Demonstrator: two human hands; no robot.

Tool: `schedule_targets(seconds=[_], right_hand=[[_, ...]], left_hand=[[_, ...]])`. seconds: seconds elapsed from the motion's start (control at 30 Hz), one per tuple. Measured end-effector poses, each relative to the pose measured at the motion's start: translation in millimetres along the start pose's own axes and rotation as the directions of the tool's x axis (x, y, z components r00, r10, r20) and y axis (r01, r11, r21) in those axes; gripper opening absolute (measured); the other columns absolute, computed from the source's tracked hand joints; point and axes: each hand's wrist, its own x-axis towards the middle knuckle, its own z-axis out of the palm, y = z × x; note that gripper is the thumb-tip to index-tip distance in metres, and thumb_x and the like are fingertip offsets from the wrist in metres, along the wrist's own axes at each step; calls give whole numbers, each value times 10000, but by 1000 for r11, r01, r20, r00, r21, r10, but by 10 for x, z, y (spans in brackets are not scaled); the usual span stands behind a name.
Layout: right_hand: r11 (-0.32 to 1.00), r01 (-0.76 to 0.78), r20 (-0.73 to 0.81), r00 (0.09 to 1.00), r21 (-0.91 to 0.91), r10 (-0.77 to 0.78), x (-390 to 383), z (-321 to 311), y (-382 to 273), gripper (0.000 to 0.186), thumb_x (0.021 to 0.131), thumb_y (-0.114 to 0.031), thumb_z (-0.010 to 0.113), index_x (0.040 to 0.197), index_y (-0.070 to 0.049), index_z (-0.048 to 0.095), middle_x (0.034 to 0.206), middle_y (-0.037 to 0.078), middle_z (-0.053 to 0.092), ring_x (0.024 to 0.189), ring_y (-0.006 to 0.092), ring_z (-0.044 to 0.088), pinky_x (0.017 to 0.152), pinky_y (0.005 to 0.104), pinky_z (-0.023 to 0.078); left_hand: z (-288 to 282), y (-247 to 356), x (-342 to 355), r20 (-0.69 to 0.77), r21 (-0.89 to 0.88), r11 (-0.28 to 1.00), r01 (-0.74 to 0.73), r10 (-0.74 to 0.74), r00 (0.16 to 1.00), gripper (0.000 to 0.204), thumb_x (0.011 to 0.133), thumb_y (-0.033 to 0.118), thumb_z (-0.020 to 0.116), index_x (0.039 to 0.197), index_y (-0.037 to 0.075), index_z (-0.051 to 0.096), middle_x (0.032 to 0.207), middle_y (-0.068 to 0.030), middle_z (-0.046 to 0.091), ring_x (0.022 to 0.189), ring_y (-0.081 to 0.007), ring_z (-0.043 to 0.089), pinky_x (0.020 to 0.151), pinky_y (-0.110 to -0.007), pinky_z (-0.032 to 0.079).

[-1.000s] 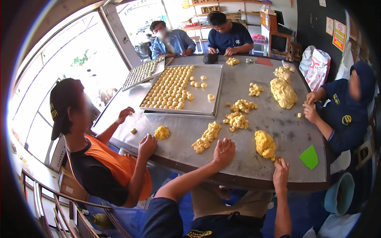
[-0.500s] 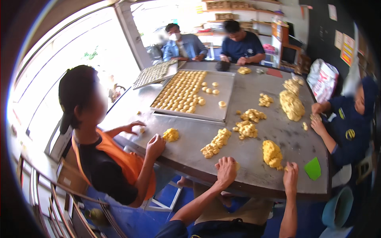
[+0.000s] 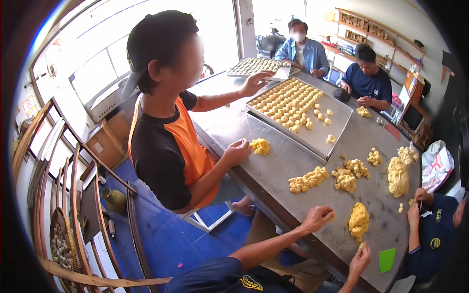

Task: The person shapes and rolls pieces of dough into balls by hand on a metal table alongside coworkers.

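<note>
My left hand [image 3: 316,219] is closed over the table's near edge, fingers pinched around a small piece of yellow dough [image 3: 332,216] that shows at the fingertips. To its right, my right hand [image 3: 359,260] pinches a small bit of dough [image 3: 361,245] just below a large yellow dough mound [image 3: 359,219]. Whether that bit is still joined to the mound's thin tail I cannot tell. Lying flat to the right of this hand is a green sheet [image 3: 387,260]. Clusters of small dough pieces [image 3: 309,179] [image 3: 344,180] lie beyond my hands.
Rows of dough balls fill much of a metal tray [image 3: 337,129] on the steel table [image 3: 273,183]; another filled tray [image 3: 259,67] stands behind. A co-worker in orange [image 3: 183,146] sits at left; others sit across and at right. A bigger dough mound [image 3: 398,177] lies right.
The view has swung left, shifting everything rightward. The orange-clad co-worker's far hand has reached out toward the trays. My two hands keep much the same places by the mound.
</note>
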Motion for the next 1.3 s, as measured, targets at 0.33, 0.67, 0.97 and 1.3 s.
schedule_targets(seconds=[0.33,0.67,0.97,1.3], right_hand=[[966,127,-160,983,223,-92,72,442,-925,258,882,8,724,1132,69,740,1107,227,755,999,341,744,913,394,559],[849,15,42,998,528,-44,-18,516,-1187,246,851,47,712,1086,14,776,1100,157,762,1080,316,708,958,372,552],[926,106,110,982,362,-155,98,410,-1270,323,811,31,765,1132,-10,771,954,135,716,855,240,702,795,371,562],[951,32,43,998,307,-47,342,360,-762,357,911,-40,703,1267,-10,706,1124,149,652,959,259,643,826,367,539]], left_hand=[[572,165,-103,339,-239,971,9,75,938,261,1048,246,599,1100,14,706,909,-228,727,773,-402,699,731,-433,565],[403,-172,-125,292,372,880,-295,191,937,268,796,146,760,1001,17,647,858,-258,703,858,-481,672,705,-546,542],[284,50,-124,405,125,969,-213,146,903,307,837,145,772,1089,37,633,935,-246,714,945,-458,695,776,-484,548],[374,-112,-67,375,168,942,-291,213,902,283,965,255,700,969,-27,670,839,-189,680,778,-307,670,746,-428,529]])
